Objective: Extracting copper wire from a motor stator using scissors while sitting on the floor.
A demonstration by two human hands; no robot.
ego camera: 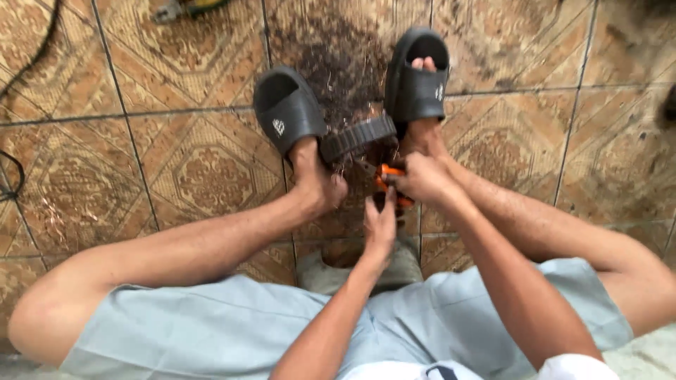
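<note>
You sit low over a patterned brown tile floor (197,169), knees spread, both feet in black slide sandals, with the left sandal (287,109) and the right sandal (417,77) set to either side of your work. Between your feet lies a dark ribbed ring-shaped part (359,136), something like a toothed belt or a stator core seen on edge; you cannot tell which from this view. It sits tilted, its left end just beside your left ankle and its right end touching the inner side of the right sandal. Your right hand (421,177) has its fingers curled tight around orange-handled pliers (389,184), whose tips point up and left toward the ribbed part; whether they actually bite on anything is hidden by your knuckles. Your left hand (380,226) sits just below the pliers, fingers drawn close together and pointing upward, touching the lower handle or something small beside it; the grip itself is too blurred to judge. The tiles around the ribbed part carry a dark patch of fine debris (338,56) and thin glinting strands. A black cable (15,176) loops along the left edge of the floor, and part of a yellow-green tool (184,7) shows at the top edge, well apart from your hands.
</note>
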